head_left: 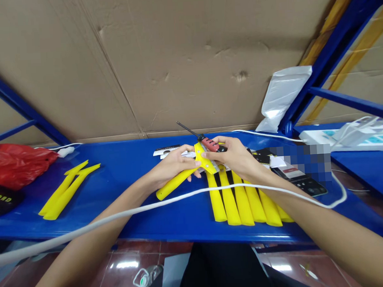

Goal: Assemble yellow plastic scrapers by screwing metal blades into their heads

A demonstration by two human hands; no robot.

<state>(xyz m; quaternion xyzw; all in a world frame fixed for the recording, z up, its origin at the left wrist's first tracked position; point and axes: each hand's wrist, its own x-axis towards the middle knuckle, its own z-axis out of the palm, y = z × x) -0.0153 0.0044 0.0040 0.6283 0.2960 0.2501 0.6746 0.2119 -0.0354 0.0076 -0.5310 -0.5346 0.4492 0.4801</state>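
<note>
My left hand (176,164) is closed around a yellow scraper (207,160), whose broad head shows small screws and a metal blade edge on its right side. The scraper's handle (173,185) slants down to the left, out of the hand. A screwdriver with a red and black handle (210,144) lies in my right hand (234,156), its shaft pointing up and left. The thumb of that hand is at the scraper's blade side. Just below my right hand, several yellow scrapers (232,201) lie side by side, their upper ends partly hidden.
Two yellow scrapers (67,190) lie at the left, near a red plastic bag (17,163). A phone (300,180) rests at the right. A white cable (143,209) crosses in front of both forearms. A white power strip (369,139) stands at far right, and cardboard (174,66) backs the blue table (124,160).
</note>
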